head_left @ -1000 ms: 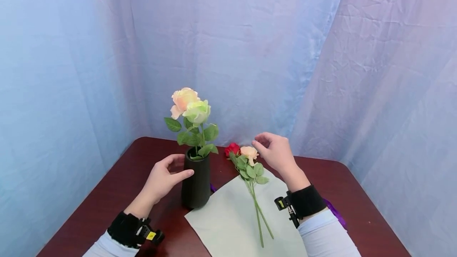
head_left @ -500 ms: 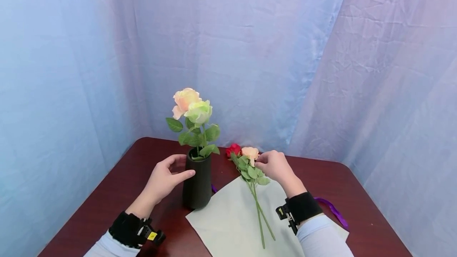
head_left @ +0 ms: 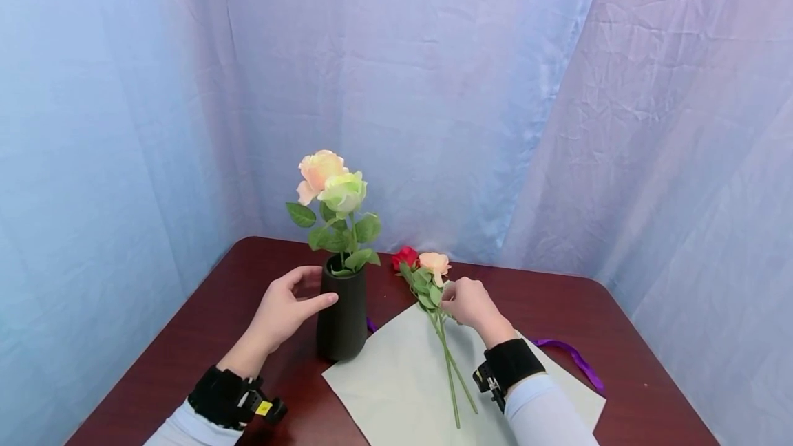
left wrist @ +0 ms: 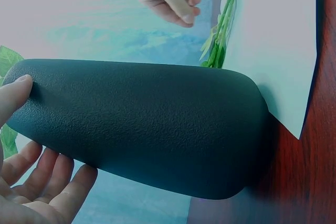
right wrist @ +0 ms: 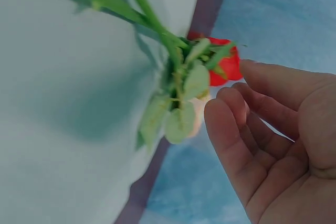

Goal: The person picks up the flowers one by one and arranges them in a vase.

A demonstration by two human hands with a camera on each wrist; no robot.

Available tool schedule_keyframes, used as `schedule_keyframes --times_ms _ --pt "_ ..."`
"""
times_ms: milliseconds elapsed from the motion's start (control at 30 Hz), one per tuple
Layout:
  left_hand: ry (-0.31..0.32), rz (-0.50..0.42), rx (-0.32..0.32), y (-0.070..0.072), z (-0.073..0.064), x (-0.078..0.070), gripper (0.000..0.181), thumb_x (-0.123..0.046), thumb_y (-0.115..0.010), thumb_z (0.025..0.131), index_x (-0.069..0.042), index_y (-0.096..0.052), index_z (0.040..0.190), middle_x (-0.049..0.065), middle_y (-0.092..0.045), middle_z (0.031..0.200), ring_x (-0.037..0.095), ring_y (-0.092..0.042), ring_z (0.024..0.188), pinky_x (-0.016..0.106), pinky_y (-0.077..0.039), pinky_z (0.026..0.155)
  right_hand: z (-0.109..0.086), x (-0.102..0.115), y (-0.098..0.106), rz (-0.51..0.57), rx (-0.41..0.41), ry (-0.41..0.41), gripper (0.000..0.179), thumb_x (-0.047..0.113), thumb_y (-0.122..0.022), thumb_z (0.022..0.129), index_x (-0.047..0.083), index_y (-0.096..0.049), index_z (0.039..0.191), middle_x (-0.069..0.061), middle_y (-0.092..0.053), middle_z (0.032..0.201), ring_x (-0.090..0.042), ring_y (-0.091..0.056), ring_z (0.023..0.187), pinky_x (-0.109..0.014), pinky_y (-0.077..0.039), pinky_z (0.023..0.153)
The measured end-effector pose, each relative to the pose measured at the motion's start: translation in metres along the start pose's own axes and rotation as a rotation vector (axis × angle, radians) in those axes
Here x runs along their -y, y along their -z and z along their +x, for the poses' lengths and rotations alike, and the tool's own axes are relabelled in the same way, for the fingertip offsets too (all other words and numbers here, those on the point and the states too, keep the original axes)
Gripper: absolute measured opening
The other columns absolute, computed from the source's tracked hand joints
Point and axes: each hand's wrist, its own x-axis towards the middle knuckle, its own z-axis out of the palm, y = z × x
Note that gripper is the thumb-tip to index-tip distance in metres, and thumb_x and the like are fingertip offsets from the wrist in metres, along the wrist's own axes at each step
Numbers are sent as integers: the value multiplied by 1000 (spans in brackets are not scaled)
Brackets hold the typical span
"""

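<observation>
My left hand holds the upper part of a black vase, thumb in front and fingers round the far side. The vase stands upright with a peach rose and a pale green rose in it. To its right lie a red rose and another peach rose, their stems crossing. Over their leaves hovers my right hand. In the right wrist view, a gap shows between its thumb and bent fingers, and they hold nothing. The leaves lie just beyond its fingertips.
Pale wrapping paper spreads under the stems on the dark red table. A purple ribbon pokes out at the paper's right side. Blue curtains hang behind and at both sides.
My right hand has come down and slightly left, from above the lying peach rose to its leaves and upper stem. My left hand stays on the vase.
</observation>
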Motion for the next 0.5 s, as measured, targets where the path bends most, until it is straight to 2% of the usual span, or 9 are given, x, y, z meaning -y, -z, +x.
schedule_keyframes --times_ms 200,367,500 --pt "1 3 -3 0 0 0 61 -36 -86 84 -13 -61 135 7 -67 123 27 -65 112 43 -57 89 4 -5 -14 -2 18 -46 14 8 -72 92 9 -77 79 -5 -65 61 -15 -58 50 -31 -49 57" --pt "-1 8 -3 0 1 1 60 -37 -86 84 -14 -61 134 7 -67 123 27 -65 112 44 -57 90 7 -8 -21 -18 25 -73 23 11 -74 93 12 -76 70 1 -57 51 -15 -55 48 -31 -45 53" --pt "6 7 -3 0 1 2 61 -38 -86 84 -14 -61 134 7 -67 124 28 -65 113 44 -57 89 9 -12 -27 -30 16 -61 30 12 -74 92 11 -73 62 5 -47 45 -13 -49 44 -29 -41 49"
